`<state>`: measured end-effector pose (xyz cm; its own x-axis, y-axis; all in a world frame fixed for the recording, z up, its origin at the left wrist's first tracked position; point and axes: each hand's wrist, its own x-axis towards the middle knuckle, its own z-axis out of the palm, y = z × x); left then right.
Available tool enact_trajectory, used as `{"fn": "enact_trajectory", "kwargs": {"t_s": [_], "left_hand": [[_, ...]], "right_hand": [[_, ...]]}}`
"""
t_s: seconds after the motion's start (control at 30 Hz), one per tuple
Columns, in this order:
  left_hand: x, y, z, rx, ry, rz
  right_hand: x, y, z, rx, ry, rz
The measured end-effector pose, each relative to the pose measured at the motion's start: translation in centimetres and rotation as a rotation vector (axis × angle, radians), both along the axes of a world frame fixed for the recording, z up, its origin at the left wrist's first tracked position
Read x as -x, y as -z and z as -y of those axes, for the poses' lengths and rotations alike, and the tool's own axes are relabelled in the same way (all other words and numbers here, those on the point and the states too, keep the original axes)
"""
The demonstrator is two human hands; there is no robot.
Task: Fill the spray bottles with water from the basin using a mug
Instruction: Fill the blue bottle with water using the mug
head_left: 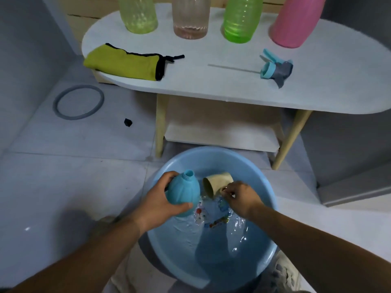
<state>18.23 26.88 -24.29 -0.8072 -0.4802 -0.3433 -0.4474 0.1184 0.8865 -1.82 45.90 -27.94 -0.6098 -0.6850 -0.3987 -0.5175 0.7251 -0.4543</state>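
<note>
A light blue basin [262,256] of water stands on the floor below me. My left hand [157,200] grips an uncapped blue spray bottle [185,194] over the basin's left side, neck pointing up and away. My right hand [240,197] holds a beige mug [215,183] by its handle, tipped on its side with the mouth toward the bottle and its lower rim at the water. On the white table [211,89] stand two green bottles [137,14] [241,20], a clear pinkish bottle [190,17] and a pink bottle [296,24], tops out of view.
A blue-grey spray head [275,70] with its long tube lies on the table's right part. A yellow-green pouch [124,63] lies at the left. On the tiled floor are a grey ring [58,102] and a small black piece [128,122]. Table legs and a shelf stand behind the basin.
</note>
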Motion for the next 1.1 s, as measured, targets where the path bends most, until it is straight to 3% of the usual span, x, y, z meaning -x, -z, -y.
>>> {"fn": "enact_trajectory", "kwargs": {"t_s": [0.27,0.7,0.8,0.97,1.1], "left_hand": [[0.5,1.1,0.1,-0.009,-0.026,0.032],[0.1,1.0,0.4,-0.013,-0.041,0.053],[-0.1,0.9,0.5,0.000,-0.058,0.043],[-0.3,0.3,0.5,-0.012,-0.066,0.013],[-0.4,-0.5,0.3,-0.004,-0.085,-0.004]], "right_hand": [[-0.3,2.8,0.0,0.033,-0.173,-0.165],[-0.6,3.8,-0.3,0.013,-0.186,-0.115],[-1.1,3.4,-0.4,0.027,-0.174,0.011],[-2.0,1.2,0.0,0.238,0.328,0.520],[-1.8,-0.8,-0.2,0.429,0.513,0.790]]}}
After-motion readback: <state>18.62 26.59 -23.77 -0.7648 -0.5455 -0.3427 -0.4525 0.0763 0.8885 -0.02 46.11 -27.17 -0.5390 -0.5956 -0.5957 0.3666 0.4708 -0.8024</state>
